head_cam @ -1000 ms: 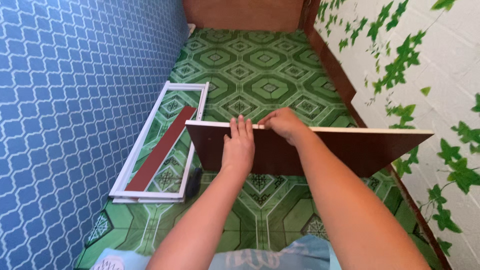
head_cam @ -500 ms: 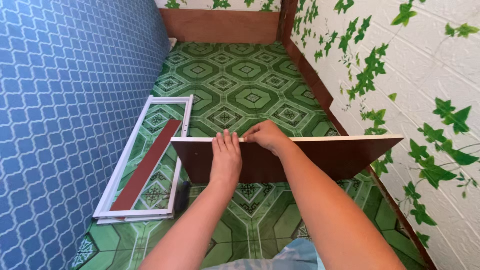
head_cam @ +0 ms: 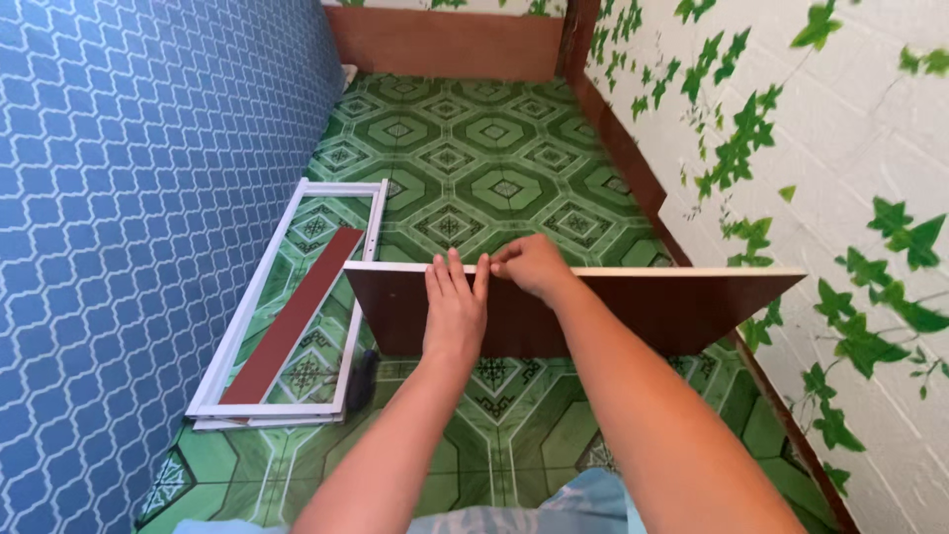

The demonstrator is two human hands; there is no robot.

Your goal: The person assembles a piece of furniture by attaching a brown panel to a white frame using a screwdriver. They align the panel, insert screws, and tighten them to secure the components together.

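Head view shows the brown panel (head_cam: 633,307) standing on edge mid-frame, its long axis running left to right, the left hand (head_cam: 455,307) laid flat against it, open, the right hand (head_cam: 529,267) pinching its top edge.

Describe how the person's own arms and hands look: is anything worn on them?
Both forearms are bare as far as the view shows, with no sleeves. The left hand and the right hand wear no gloves, and no ring, watch or bracelet shows. Fingernails look short and unpainted. A bit of light blue patterned clothing shows at the bottom edge.
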